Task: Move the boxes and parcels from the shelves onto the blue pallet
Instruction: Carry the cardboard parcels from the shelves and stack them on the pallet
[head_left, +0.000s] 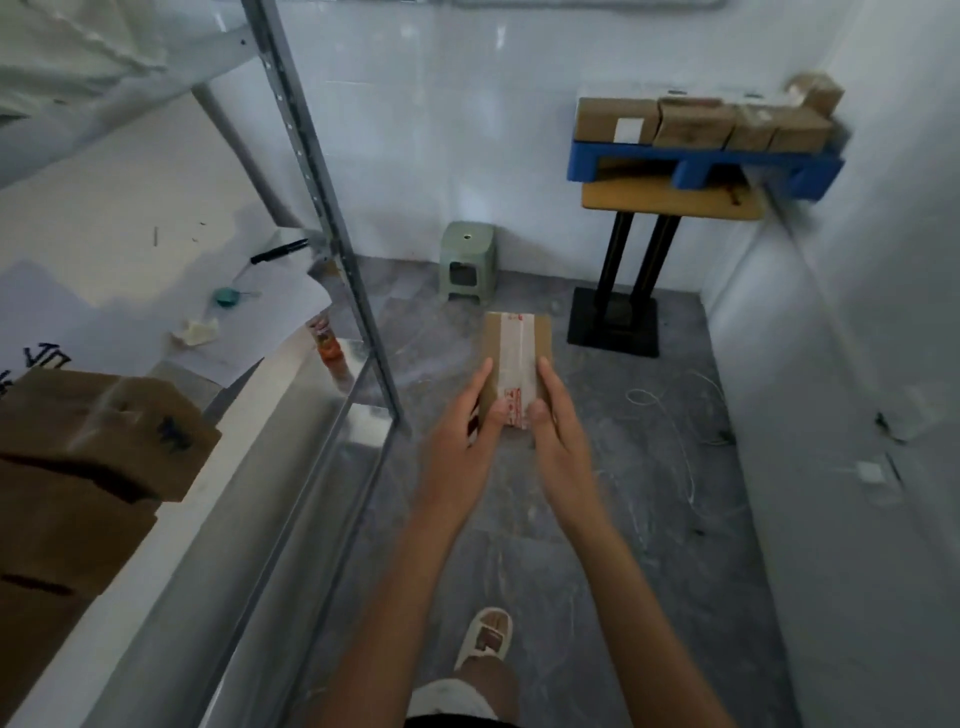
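Here, the person held a small cardboard box (515, 358) out in front of the body with both hands, above the grey floor (597, 519). The left hand (464, 434) gripped the box's left edge, fingers along the side and thumb pressed on the taped top; the right hand (558, 431) gripped the right edge in the same way. A strip of tape with red print ran down the middle of the box.

The blue pallet (701, 169) sat far from the box, up and to the right, resting on a wooden table top (670, 202) with black legs. A row of brown boxes (706, 122) already stood on the pallet, close together. To the left of the pallet, against the white wall, stood a small green stool (466, 260).

Well to the left of the pallet rose the metal shelf (332, 218), with more brown parcels (93, 467) lying on its near end. Papers, a black pen (278, 250) and a small orange bottle (328, 340) lay farther along it. One sandalled foot (485, 636) showed below the arms.
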